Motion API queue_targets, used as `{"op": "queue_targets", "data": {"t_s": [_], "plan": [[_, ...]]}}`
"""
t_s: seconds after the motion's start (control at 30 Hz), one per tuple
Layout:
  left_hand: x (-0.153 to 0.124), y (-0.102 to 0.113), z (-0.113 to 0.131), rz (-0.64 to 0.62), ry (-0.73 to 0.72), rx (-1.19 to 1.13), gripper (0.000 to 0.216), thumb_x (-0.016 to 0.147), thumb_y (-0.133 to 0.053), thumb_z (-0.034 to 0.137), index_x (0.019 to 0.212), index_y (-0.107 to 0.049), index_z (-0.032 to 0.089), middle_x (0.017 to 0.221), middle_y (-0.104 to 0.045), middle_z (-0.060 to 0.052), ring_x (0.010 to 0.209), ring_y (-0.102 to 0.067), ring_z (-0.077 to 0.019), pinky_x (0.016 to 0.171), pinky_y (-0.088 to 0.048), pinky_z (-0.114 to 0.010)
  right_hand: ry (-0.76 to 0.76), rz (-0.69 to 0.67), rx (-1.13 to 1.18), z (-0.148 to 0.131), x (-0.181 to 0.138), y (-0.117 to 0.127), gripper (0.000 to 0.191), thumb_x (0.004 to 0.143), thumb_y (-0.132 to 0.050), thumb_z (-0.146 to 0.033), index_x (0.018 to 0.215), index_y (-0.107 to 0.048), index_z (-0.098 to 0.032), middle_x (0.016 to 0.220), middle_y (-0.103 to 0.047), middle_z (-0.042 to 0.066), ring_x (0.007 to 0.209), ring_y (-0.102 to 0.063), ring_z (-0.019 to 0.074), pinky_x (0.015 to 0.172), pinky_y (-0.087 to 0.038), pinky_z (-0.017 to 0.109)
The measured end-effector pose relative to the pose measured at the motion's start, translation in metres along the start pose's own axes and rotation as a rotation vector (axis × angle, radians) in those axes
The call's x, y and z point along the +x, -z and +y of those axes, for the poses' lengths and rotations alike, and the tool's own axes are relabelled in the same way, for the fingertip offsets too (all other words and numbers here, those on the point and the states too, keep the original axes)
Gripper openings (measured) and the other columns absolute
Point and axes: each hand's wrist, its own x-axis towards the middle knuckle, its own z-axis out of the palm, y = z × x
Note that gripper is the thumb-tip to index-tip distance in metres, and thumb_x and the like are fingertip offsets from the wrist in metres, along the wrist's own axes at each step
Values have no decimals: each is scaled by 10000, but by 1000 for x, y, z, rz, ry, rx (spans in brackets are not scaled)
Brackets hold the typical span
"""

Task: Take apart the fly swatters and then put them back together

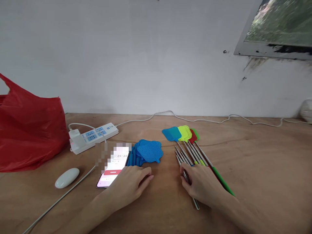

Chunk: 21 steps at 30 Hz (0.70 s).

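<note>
My left hand rests on the table beside a lit phone, thumb and forefinger slightly apart with nothing between them. Just beyond it lies a pile of blue mesh fly swatter heads. My right hand is curled over loose metal rods, its thumb and forefinger around one that sticks out below the palm. Assembled fly swatters lie past this hand, with a blue head, a yellow head, a red head and a green grip. Their other grips are partly covered by the hand.
At the left stands a red plastic bag. Near it are a white power strip with a plugged-in charger and a white oval object. A white cable runs along the wall. Another cable crosses the table's left side.
</note>
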Motion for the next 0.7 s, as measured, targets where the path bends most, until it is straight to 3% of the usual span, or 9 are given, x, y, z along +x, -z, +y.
{"op": "queue_targets", "data": {"t_s": [0.23,0.43,0.7], "plan": [[-2,1,2,-54,-24,18,309,1050,-365,306,802,-520,207,733,-657,-14,649,-618,-207,547,-225,-299,73,10,137,14,10,9,97,808,-567,-134,804,-582,-229,660,-615,-45,594,-552,135,552,-241,260],[-4,0,8,-57,-105,-14,307,1049,-366,280,786,-508,206,748,-662,-9,633,-605,-187,541,-223,-295,-232,81,37,36,23,7,87,886,-555,-233,844,-630,-217,658,-647,-15,591,-579,164,536,-230,262],[-3,-1,10,-49,-136,-7,287,1041,-388,262,788,-508,203,757,-660,0,647,-612,-179,537,-231,-288,-340,107,-19,37,28,-6,128,838,-618,-289,734,-613,-215,626,-644,18,584,-583,186,537,-201,278]]}}
